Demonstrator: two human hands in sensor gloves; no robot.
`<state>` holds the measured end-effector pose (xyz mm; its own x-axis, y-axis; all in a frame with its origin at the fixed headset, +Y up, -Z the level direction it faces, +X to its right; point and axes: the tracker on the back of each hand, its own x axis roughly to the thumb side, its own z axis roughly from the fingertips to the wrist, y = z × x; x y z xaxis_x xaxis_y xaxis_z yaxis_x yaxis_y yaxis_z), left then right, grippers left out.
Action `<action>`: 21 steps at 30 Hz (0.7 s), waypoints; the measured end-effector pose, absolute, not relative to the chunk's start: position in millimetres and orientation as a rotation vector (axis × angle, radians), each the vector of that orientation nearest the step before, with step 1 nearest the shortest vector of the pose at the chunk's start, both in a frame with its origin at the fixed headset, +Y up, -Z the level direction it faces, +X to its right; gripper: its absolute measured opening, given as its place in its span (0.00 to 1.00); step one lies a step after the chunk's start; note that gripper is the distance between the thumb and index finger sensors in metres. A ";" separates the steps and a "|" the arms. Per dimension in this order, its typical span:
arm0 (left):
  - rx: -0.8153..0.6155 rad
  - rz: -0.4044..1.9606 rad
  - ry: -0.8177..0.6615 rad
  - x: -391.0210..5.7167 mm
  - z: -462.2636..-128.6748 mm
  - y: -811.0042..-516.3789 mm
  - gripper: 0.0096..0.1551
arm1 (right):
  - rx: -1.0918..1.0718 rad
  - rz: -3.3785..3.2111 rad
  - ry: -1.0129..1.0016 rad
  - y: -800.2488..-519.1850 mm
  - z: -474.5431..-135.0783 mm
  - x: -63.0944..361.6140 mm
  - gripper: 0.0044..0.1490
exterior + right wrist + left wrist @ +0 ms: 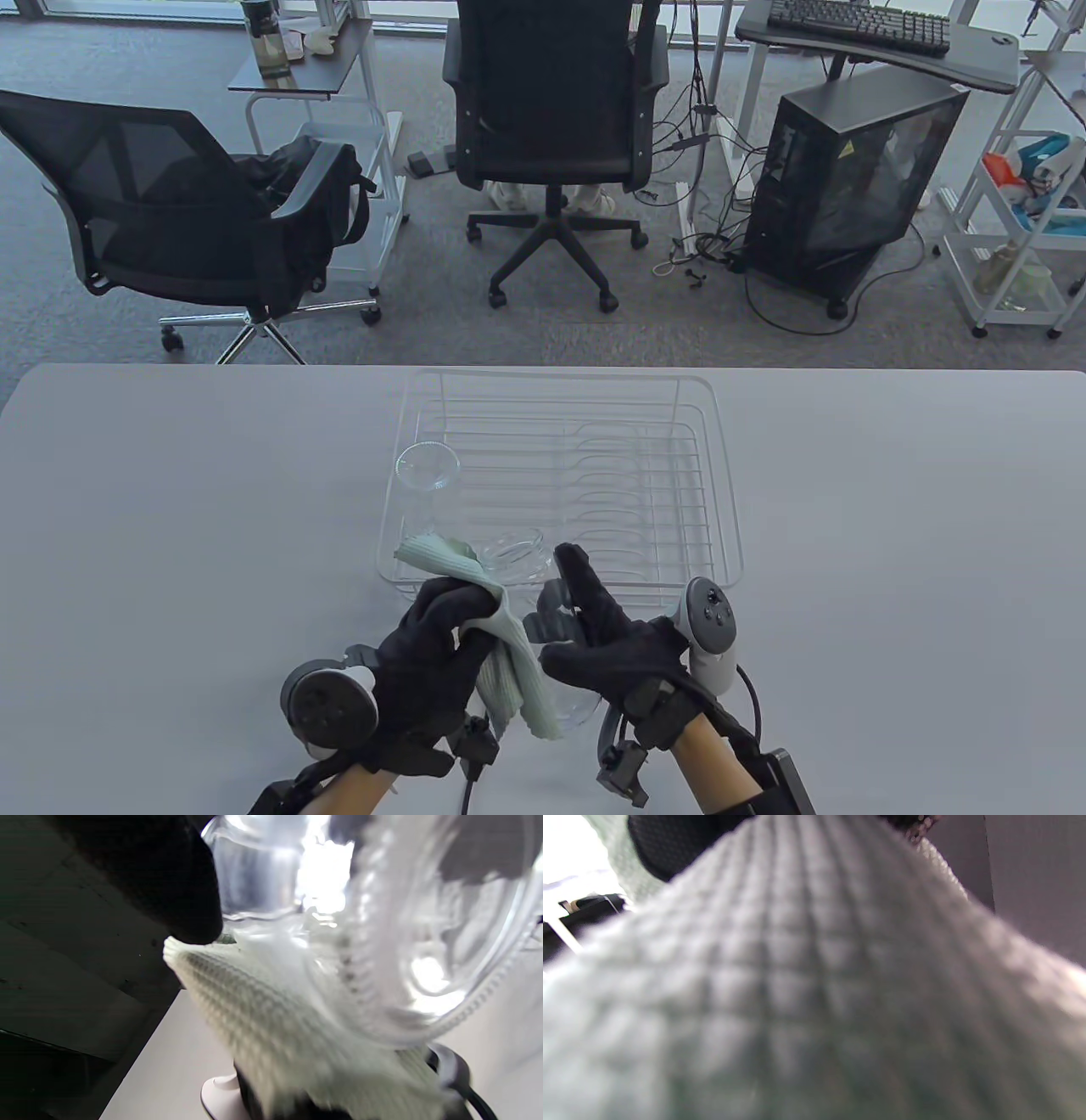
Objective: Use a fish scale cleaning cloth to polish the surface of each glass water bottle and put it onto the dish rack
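Note:
A clear glass bottle (519,562) lies tilted between my hands at the front edge of the white wire dish rack (717,475), mouth toward the rack. My right hand (594,632) grips it from the right, one finger stretched along the glass. My left hand (441,632) holds a pale green fish scale cloth (513,679) pressed against the bottle's left side. A second glass bottle (427,488) stands upright in the rack's left part. The cloth (814,1005) fills the left wrist view. The right wrist view shows the bottle (382,942) close up with the cloth (263,1014) wrapped against it.
The grey table (170,509) spreads wide on both sides of the rack. Beyond its far edge stand two black office chairs (551,110), a PC tower (848,178) and a white cart (1027,221), all off the table.

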<state>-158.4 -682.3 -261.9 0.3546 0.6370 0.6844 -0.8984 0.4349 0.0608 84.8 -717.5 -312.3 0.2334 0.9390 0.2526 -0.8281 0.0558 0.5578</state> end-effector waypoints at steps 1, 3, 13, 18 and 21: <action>0.460 1.026 -0.655 -155.0 -260.1 -683.0 0.21 | 0.667 1.348 0.157 -716.4 -312.4 86.2 0.60; 0.437 0.962 -0.694 -144.4 -256.1 -685.1 0.21 | 0.625 1.378 0.064 -711.3 -313.3 92.0 0.60; 0.497 0.978 -0.687 -144.7 -254.0 -688.3 0.21 | 0.659 1.301 0.201 -708.3 -315.0 99.3 0.37; 0.496 1.074 -0.607 -157.3 -263.3 -687.3 0.21 | 0.702 1.238 0.353 -713.1 -312.2 91.2 0.39; 0.497 1.137 -0.553 -167.8 -268.4 -685.9 0.21 | 0.725 1.273 0.381 -716.4 -311.0 83.3 0.45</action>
